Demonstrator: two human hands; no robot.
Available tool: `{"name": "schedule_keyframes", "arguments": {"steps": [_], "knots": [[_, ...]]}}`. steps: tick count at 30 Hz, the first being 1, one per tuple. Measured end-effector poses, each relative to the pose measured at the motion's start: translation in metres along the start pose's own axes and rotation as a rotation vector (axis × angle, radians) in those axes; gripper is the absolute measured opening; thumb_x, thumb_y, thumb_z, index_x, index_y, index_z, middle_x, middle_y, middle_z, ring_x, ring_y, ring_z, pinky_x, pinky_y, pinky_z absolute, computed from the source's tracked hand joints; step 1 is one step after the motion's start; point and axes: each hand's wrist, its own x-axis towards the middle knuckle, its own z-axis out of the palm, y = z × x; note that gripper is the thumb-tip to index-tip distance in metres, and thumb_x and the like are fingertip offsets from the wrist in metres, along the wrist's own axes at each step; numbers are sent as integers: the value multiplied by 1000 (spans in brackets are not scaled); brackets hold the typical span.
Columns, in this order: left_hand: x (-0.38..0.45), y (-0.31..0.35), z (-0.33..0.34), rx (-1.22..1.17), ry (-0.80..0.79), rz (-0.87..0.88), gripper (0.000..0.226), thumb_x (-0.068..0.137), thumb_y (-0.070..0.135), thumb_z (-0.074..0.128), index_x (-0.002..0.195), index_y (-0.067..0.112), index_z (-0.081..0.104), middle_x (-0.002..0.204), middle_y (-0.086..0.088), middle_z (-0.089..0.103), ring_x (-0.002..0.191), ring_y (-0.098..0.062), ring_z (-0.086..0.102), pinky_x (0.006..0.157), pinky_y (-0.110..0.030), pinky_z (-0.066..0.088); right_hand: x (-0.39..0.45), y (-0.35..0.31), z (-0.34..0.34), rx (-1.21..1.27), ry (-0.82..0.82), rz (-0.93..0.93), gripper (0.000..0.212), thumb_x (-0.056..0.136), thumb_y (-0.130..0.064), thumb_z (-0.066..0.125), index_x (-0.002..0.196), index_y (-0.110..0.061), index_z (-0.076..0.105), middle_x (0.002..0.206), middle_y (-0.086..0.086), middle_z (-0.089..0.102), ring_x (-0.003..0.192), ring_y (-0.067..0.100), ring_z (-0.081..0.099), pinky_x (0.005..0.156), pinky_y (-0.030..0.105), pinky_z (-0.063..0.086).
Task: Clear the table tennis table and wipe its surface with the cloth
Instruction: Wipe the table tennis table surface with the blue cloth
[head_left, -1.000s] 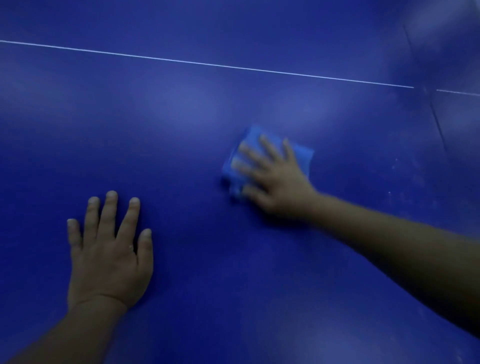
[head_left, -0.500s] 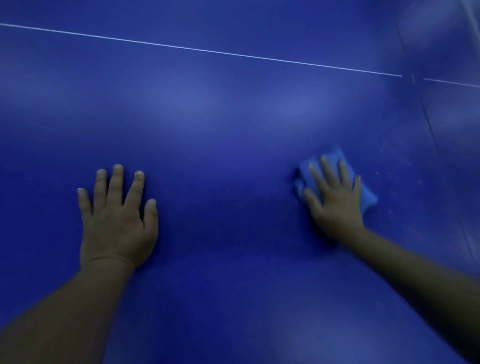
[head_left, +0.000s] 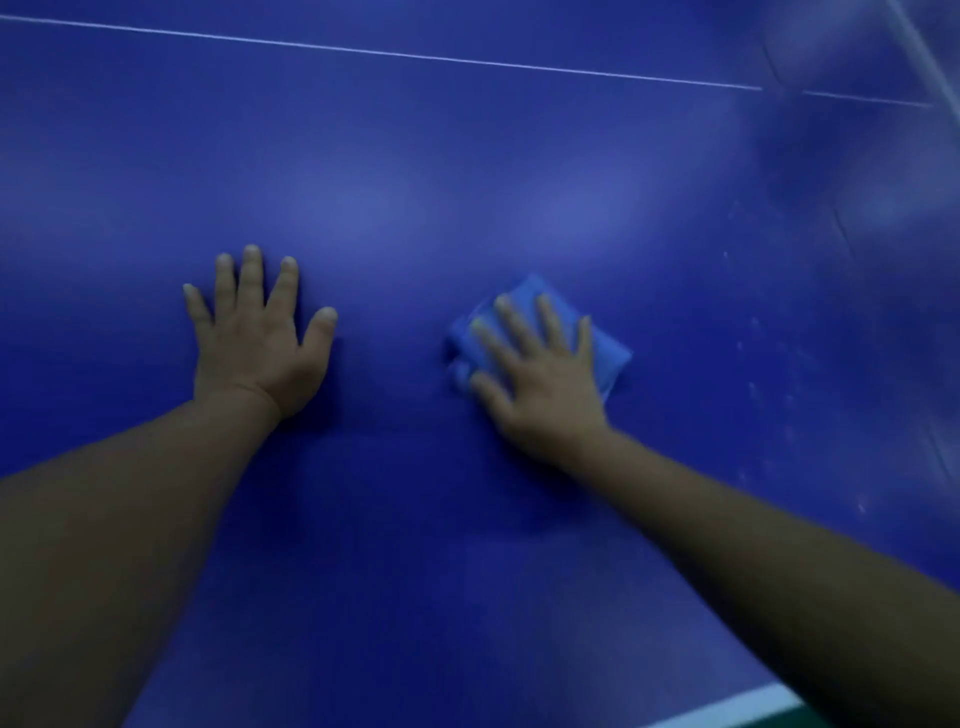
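Note:
The dark blue table tennis table (head_left: 395, 171) fills the view. A folded light blue cloth (head_left: 608, 348) lies on it right of centre. My right hand (head_left: 540, 374) presses flat on the cloth with fingers spread and straight, covering most of it. My left hand (head_left: 260, 338) rests flat on the bare table surface to the left of the cloth, fingers spread, holding nothing.
A thin white centre line (head_left: 415, 54) crosses the table far ahead. The table's white edge stripe (head_left: 737, 709) shows at the bottom right. Pale smudges and specks (head_left: 753, 384) mark the surface on the right, near a seam (head_left: 841, 234).
My right hand slid the cloth to the right and then back left towards the middle. My left hand stays flat on the table. The view has shifted, so both hands appear farther out.

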Motion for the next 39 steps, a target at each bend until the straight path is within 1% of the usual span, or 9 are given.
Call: {"name": "schedule_keyframes", "arguments": {"steps": [5, 8, 11, 13, 19, 22, 27, 32, 39], "knots": [[-28, -12, -6, -189, 32, 96, 80, 88, 52, 28, 153, 6, 32, 164, -17, 16, 152, -34, 5, 120, -55, 1, -163, 11, -11, -1, -95, -361, 53, 99, -57, 42, 148, -37, 44, 160, -1, 33, 150, 36, 20, 114, 69, 14], [-102, -7, 6, -169, 61, 222, 72, 91, 47, 26, 146, 4, 44, 159, -19, 28, 149, -36, 18, 120, -53, 6, -158, 73, -15, -80, -87, -44, 59, 98, -63, 28, 150, -36, 38, 160, -1, 32, 149, 35, 21, 107, 74, 22], [-168, 12, 20, -182, 49, 345, 64, 94, 41, 29, 144, 5, 47, 157, -17, 33, 148, -33, 23, 121, -47, 5, -128, 94, -22, 42, -68, 570, 64, 95, -65, 23, 154, -42, 24, 166, -11, 12, 153, 27, 3, 117, 66, 3], [-194, 20, 31, -138, 15, 399, 62, 96, 40, 30, 147, 7, 43, 159, -14, 30, 150, -29, 19, 122, -42, 0, -126, 62, -19, 84, -27, 730, 60, 98, -61, 30, 155, -42, 23, 166, -12, 9, 154, 27, 1, 118, 66, 0], [-212, 22, 48, 39, -33, 433, 61, 99, 43, 23, 155, 18, 30, 164, -4, 16, 153, -24, 3, 122, -48, -4, -240, -23, -5, 14, -69, 137, 55, 100, -60, 32, 150, -37, 41, 163, -6, 26, 153, 31, 12, 115, 69, 12], [-211, 22, 49, 61, -53, 442, 60, 100, 44, 20, 154, 22, 30, 164, -2, 16, 154, -22, 1, 122, -52, -1, -258, 31, -13, -18, -107, 305, 62, 99, -66, 21, 152, -38, 35, 164, -8, 21, 154, 28, 7, 117, 66, 7], [-210, 23, 51, 72, -68, 417, 60, 100, 46, 19, 154, 23, 31, 164, -1, 18, 153, -21, 3, 122, -50, -2, -233, 60, -20, 92, -41, 1017, 62, 98, -62, 18, 157, -42, 14, 167, -11, 2, 153, 26, -6, 118, 63, -4], [-210, 23, 50, 75, -56, 412, 61, 100, 47, 18, 154, 23, 32, 164, 0, 17, 153, -20, 3, 122, -50, -2, -256, 18, -11, 1, -145, 389, 62, 98, -65, 19, 154, -39, 26, 165, -9, 14, 154, 28, 2, 119, 64, 0], [-211, 23, 50, 84, -49, 420, 60, 98, 46, 23, 152, 22, 36, 163, -4, 23, 153, -23, 7, 122, -49, -1, -250, 71, -26, 49, -90, 978, 68, 93, -64, 13, 157, -41, 13, 167, -12, 1, 153, 23, -7, 120, 61, -4]]}}
